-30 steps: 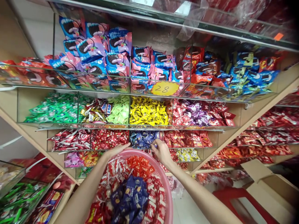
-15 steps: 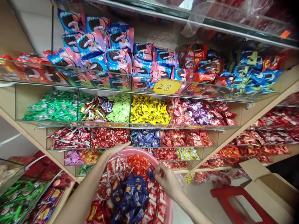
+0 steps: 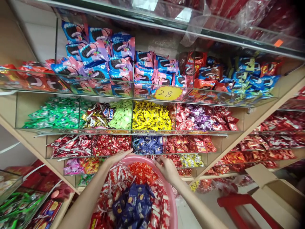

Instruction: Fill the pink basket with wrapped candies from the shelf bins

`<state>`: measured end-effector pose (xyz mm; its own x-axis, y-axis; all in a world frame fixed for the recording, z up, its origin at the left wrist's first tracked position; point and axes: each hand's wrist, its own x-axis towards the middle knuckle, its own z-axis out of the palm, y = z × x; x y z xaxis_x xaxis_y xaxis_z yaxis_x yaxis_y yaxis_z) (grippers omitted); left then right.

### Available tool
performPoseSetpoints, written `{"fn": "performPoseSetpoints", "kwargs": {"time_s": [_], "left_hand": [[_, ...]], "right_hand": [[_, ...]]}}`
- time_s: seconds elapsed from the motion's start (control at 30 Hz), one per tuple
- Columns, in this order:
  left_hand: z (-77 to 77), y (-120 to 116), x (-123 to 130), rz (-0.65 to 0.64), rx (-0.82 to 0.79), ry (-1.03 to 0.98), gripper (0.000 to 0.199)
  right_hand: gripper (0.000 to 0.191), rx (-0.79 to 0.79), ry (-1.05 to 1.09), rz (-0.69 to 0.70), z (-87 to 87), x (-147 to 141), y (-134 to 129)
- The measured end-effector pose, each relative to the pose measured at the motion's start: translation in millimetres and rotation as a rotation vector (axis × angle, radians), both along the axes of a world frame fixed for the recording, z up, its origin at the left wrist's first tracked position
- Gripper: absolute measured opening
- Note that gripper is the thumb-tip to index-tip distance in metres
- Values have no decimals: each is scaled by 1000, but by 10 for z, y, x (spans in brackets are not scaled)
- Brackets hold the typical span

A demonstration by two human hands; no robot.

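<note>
A pink plastic basket [image 3: 173, 203] full of wrapped candies is below the shelves. Blue-wrapped candies [image 3: 135, 205] are heaped in its middle, with red-and-white ones [image 3: 157, 203] around them and orange-red ones [image 3: 143, 170] at the far side. My left hand [image 3: 119, 157] lies at the far left rim, its fingers stretched toward the shelf front. Above the far right rim is my right hand [image 3: 166, 168], fingers curled together; whether they hold anything is hidden. Beyond the rim, a shelf compartment holds more blue-wrapped candies [image 3: 149, 144].
Glass-fronted shelves [image 3: 152, 132] of sorted candies rise ahead. Packaged cookies [image 3: 95, 52] fill the upper shelf, behind a yellow price tag [image 3: 168, 93]. At lower right stand a red stool-like frame [image 3: 238, 203] and an open cardboard box [image 3: 276, 194]. Another candy bin [image 3: 21, 203] is at lower left.
My right hand has moved up and left, away from the basket's inside toward the shelf. The blue candy seen at its fingertips no longer shows there. My left hand stays at the rim.
</note>
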<state>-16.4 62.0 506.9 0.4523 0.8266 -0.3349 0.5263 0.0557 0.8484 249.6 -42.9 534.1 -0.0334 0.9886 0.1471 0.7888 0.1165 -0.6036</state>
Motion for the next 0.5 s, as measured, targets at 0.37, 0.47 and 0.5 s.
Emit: {"fn": "performPoseSetpoints", "kwargs": {"time_s": [0.37,0.47,0.5], "left_hand": [[141,-91,51,-22,-80,-78,66],[158,-96,57,-18,-53,-61,64],[162,-96,58,-16,-41,-52,64]], "right_hand": [[46,11,-118,-61,-287,-644,1223],[51,-18,-142,-88,-340,-736,1296],[51,-22,-146,-95,-354,-742,1309]]}}
